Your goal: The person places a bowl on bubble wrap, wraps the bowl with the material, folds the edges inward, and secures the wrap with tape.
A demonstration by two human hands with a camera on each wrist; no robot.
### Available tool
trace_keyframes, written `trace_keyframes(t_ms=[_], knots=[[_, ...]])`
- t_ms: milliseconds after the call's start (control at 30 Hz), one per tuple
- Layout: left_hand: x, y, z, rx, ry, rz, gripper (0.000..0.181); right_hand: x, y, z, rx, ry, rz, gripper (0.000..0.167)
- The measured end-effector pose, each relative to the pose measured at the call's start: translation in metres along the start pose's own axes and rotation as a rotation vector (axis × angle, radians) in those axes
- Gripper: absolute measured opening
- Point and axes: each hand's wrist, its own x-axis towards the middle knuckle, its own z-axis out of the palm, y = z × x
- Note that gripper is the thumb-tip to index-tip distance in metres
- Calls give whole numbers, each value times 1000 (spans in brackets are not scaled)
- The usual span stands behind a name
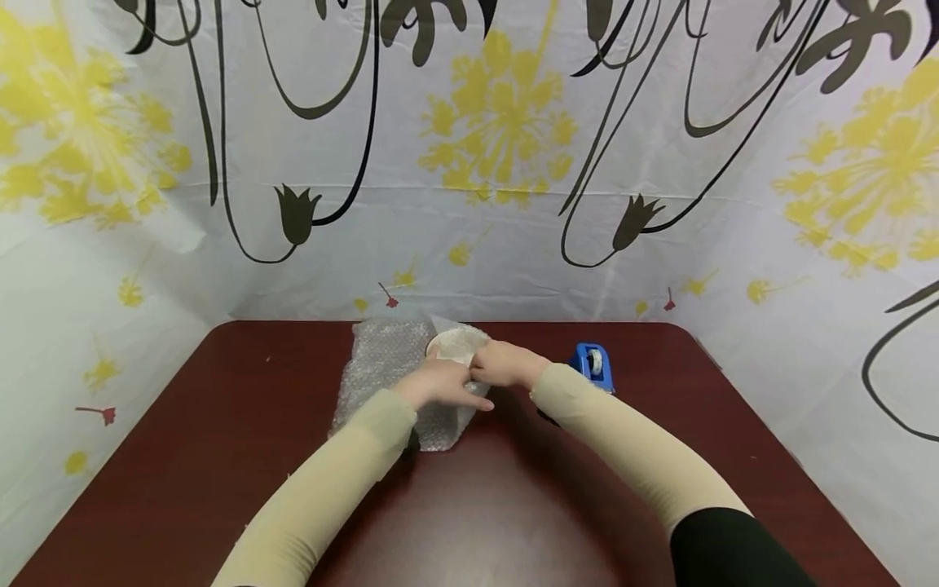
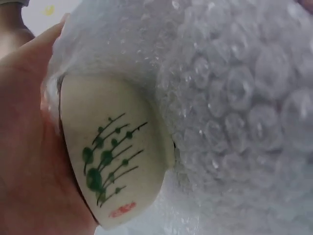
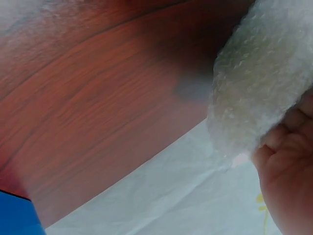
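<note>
A cream bowl [image 2: 129,103] with a dark rim, a green plant drawing and a red mark lies on its side in the left wrist view. Bubble wrap [image 1: 385,367] is folded around part of it and spreads leftward over the table. My left hand [image 1: 440,383] holds the bowl at its rim, thumb stretched to the right. Beside it, my right hand [image 1: 506,364] grips the wrap on the bowl's right side with curled fingers. In the right wrist view, wrap [image 3: 259,78] covers the bowl's side, and the right fingertips are hidden.
A blue tape dispenser [image 1: 592,365] stands right of the right hand, close to that forearm. The dark red-brown table [image 1: 220,456] ends just behind the wrap. A patterned cloth [image 1: 469,244] hangs behind and at both sides.
</note>
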Motion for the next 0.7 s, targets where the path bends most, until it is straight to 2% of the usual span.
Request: trace_keyframes(t_ms=[67, 200, 267, 367, 400, 467, 533, 600, 700], knots=[[-2, -5, -1, -52, 26, 35, 39, 4, -2, 1, -22, -4, 3, 33], [-6, -14, -9, -152, 42, 111, 48, 9, -4, 1, -66, -7, 22, 33], [-8, -19, -18, -191, 26, 116, 46, 10, -4, -1, -73, -22, 44, 35], [-13, -27, -35, -237, 22, 110, 34, 12, -4, -5, -52, -54, 75, 36], [-14, -31, -41, -257, 30, 108, 35, 13, -5, -6, -49, -61, 81, 36], [-18, -40, -53, -309, 64, 82, 43, 14, -6, -9, -49, -68, 88, 36], [-20, -52, -62, -356, 133, 32, 47, 15, -8, -11, -71, -71, 84, 37], [-22, -65, -67, -396, 228, -44, 48, 16, -11, -11, -95, -70, 73, 39], [-24, -84, -67, -456, 359, -207, 54, 18, -15, -9, -113, -72, 52, 42]])
